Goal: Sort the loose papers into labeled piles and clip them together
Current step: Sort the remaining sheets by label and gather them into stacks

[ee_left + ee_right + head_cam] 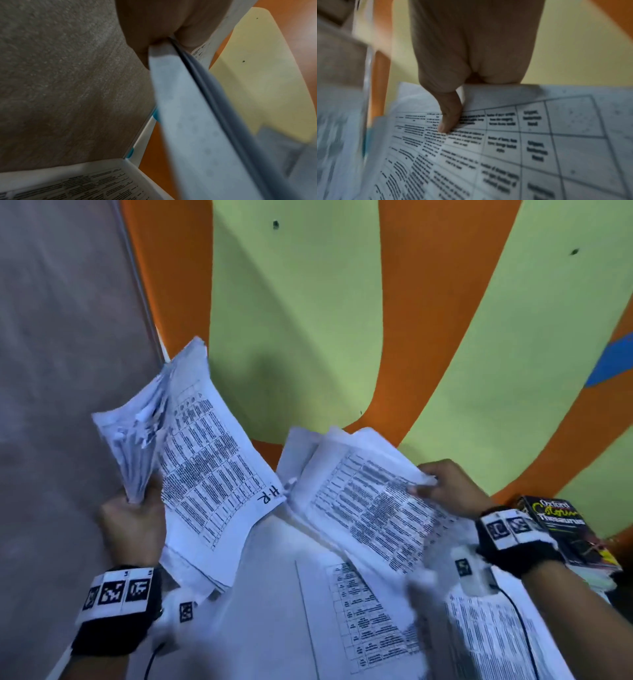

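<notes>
My left hand [132,517] grips a thick stack of printed sheets [191,453] by its lower edge and holds it raised and tilted; the top sheet shows a table and the handwritten label "H.R". In the left wrist view the same stack [188,108] runs edge-on from my fingers [137,40]. My right hand [445,491] pinches a second bundle of table-printed sheets [370,505] at its right edge, thumb [448,121] on top of the page [505,142]. More printed sheets [363,621] lie flat on the table below both hands.
The table top [301,313] is painted in orange and light-green bands. A black Oxford thesaurus [565,529] lies on other books at the right edge. Grey floor [58,371] runs along the left beyond the table edge. A thin black cable [520,621] crosses the lower-right sheets.
</notes>
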`<action>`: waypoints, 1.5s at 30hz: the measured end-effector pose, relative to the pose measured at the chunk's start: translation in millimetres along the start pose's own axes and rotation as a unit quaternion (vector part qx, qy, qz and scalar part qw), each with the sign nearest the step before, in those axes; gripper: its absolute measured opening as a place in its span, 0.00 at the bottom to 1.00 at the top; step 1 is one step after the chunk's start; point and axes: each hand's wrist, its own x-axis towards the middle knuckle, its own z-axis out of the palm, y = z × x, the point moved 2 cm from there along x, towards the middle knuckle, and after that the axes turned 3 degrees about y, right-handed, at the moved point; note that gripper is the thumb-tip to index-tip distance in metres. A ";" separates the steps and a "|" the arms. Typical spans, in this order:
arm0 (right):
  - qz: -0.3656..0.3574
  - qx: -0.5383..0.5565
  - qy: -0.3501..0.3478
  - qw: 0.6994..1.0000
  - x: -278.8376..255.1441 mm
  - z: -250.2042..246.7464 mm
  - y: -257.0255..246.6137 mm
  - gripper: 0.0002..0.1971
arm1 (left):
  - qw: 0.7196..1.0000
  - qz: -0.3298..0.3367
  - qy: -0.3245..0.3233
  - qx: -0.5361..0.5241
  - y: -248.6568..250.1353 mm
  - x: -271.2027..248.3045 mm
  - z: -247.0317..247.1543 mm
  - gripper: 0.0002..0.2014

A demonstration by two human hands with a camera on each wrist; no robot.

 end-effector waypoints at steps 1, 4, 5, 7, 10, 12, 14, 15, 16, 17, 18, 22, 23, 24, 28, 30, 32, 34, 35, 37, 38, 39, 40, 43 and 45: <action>0.010 0.052 0.015 0.998 -4.3 -16.6 3.4 0.03 | 1.000 -0.009 0.007 0.000 -1.8 1.1 1.3 0.24; 0.035 0.185 0.075 0.979 -18.5 -53.1 17.1 0.09 | 1.000 -0.005 0.004 0.015 0.2 -0.2 12.3 0.22; 0.038 0.225 0.083 0.970 -24.3 -60.1 19.0 0.10 | 1.000 0.003 -0.008 0.024 3.8 -2.8 19.8 0.22; 0.041 0.305 0.081 0.948 -33.2 -59.8 18.7 0.12 | 0.999 0.001 -0.036 0.019 11.3 -11.6 34.8 0.21; 0.045 0.370 0.057 0.926 -39.3 -42.1 21.3 0.15 | 0.993 -0.001 -0.113 -0.043 32.4 -42.0 59.0 0.14; 0.059 0.394 0.042 0.916 -39.2 -24.1 24.1 0.28 | 0.983 -0.021 -0.162 -0.088 43.2 -64.5 75.7 0.10; 0.072 0.411 0.044 0.908 -40.8 -9.8 25.7 0.40 | 0.967 -0.055 -0.223 -0.109 42.2 -81.6 94.0 0.05; 0.075 0.411 0.048 0.907 -42.9 -5.1 26.0 0.42 | 0.958 -0.070 -0.254 -0.112 39.7 -87.6 102.0 0.06; 0.078 0.412 0.052 0.906 -43.8 -0.7 28.2 0.41 | 0.947 -0.082 -0.287 -0.123 36.4 -92.6 108.2 0.07; 0.088 0.408 0.051 0.907 -44.7 2.6 28.7 0.37 | 0.934 -0.092 -0.318 -0.132 34.1 -96.2 112.7 0.07; 0.096 0.410 0.051 0.906 -46.9 4.0 28.6 0.31 | 0.923 -0.101 -0.343 -0.141 34.4 -101.5 116.3 0.07; 0.109 0.414 0.024 0.904 -52.3 8.1 29.9 0.19 | 0.900 -0.102 -0.396 -0.151 46.1 -115.4 120.4 0.06; 0.114 0.414 0.016 0.903 -54.9 7.5 26.5 0.15 | 0.896 -0.100 -0.409 -0.145 47.7 -117.4 120.4 0.05; 0.120 0.422 0.007 0.899 -56.2 8.2 26.6 0.15 | 0.891 -0.098 -0.420 -0.145 50.1 -119.8 121.0 0.06; 0.109 0.413 -0.017 0.904 -58.8 12.0 24.3 0.22 | 0.870 -0.113 -0.451 -0.167 59.6 -126.4 122.5 0.12; 0.089 0.404 0.042 0.909 -60.5 10.6 20.2 0.20 | 0.867 -0.133 -0.433 -0.207 60.4 -126.4 125.8 0.20; 0.052 0.384 0.109 0.915 -62.6 8.2 12.7 0.20 | 0.877 -0.084 -0.430 -0.200 64.1 -124.3 128.7 0.29; 0.017 0.335 0.166 0.927 -64.1 7.8 6.0 0.22 | 0.891 -0.029 -0.417 -0.177 77.4 -126.2 126.1 0.22; 0.010 0.316 0.185 0.931 -64.9 8.7 5.5 0.24 | 0.899 -0.013 -0.404 -0.171 83.3 -126.6 124.7 0.17; -0.007 0.302 0.203 0.931 -68.1 10.3 3.8 0.30 | 0.907 0.019 -0.391 -0.158 91.4 -129.3 123.1 0.23; -0.015 0.306 0.203 0.930 -70.7 11.2 3.9 0.32 | 0.901 0.020 -0.400 -0.168 86.7 -128.9 126.9 0.22; -0.016 0.316 0.196 0.928 -74.1 12.2 3.4 0.35 | 0.893 0.017 -0.413 -0.176 87.5 -131.1 127.8 0.16; -0.015 0.327 0.192 0.925 -76.6 13.8 4.9 0.36 | 0.888 0.003 -0.423 -0.180 81.1 -132.6 131.1 0.17; -0.003 0.344 0.212 0.915 -81.8 16.9 8.0 0.34 | 0.885 -0.016 -0.421 -0.197 72.1 -143.5 133.6 0.24; -0.003 0.333 0.255 0.908 -82.4 12.9 5.3 0.37 | 0.878 -0.022 -0.425 -0.218 69.5 -147.1 137.0 0.27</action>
